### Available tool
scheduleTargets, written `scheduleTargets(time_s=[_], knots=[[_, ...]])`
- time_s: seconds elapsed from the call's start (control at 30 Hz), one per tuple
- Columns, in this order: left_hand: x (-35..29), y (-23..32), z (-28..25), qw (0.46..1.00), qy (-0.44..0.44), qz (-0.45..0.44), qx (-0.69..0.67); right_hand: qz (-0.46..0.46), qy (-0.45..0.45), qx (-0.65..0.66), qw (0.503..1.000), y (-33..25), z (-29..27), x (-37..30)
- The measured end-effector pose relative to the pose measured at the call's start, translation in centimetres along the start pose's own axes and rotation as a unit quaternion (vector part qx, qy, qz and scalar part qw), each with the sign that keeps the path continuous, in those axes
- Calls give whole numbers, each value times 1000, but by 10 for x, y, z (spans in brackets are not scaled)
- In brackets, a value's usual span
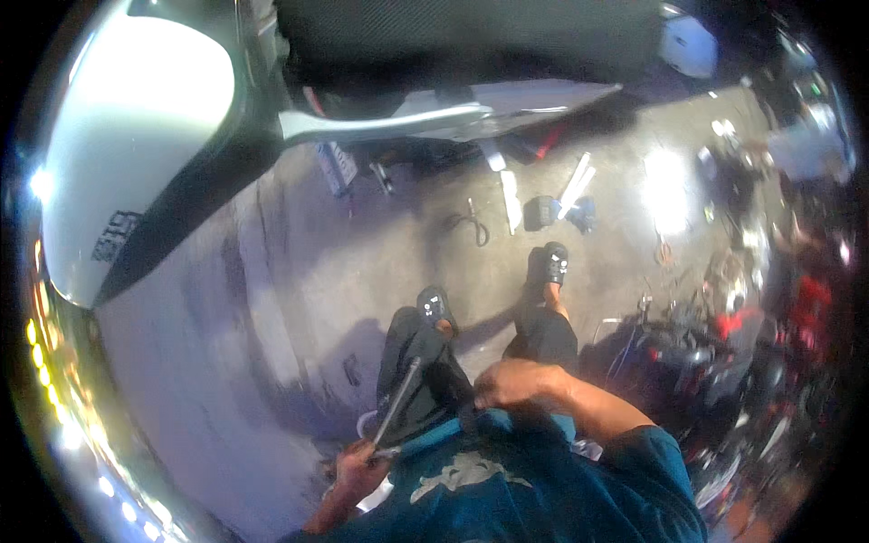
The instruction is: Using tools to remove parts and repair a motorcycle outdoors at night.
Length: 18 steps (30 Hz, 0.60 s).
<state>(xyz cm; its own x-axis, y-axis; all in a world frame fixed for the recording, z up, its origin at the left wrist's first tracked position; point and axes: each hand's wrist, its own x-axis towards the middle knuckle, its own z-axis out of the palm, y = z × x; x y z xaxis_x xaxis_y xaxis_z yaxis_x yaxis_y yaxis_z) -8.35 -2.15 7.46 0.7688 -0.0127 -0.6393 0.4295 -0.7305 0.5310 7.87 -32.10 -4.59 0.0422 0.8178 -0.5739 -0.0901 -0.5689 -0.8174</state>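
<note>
Low in the head view, my left hand is closed around the grip end of a T-handle wrench. Its long thin metal shaft slants up and to the right, in front of my dark trousers. My right hand is held at my waist, by the hem of my teal shirt. Its fingers are curled in, and whatever they may hold is hidden. A motorbike with a black seat and a white body panel stands in front of me, beyond reach of both hands.
On the concrete floor lie a blue-and-black power tool, white strips, a looped dark cord and a blue-and-white box. Jumbled red and dark machine parts crowd the right side. A bright lamp glare falls at the upper right.
</note>
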Motion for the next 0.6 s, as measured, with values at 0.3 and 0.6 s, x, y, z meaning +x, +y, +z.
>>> scheduleTargets(time_s=[0.3,0.6], knots=[[257,37,200,919,242,-10,-311,49,183,235,953,190,-147,138],[476,-27,384,801,369,56,-468,-173,470,-2,866,316,-238,246]])
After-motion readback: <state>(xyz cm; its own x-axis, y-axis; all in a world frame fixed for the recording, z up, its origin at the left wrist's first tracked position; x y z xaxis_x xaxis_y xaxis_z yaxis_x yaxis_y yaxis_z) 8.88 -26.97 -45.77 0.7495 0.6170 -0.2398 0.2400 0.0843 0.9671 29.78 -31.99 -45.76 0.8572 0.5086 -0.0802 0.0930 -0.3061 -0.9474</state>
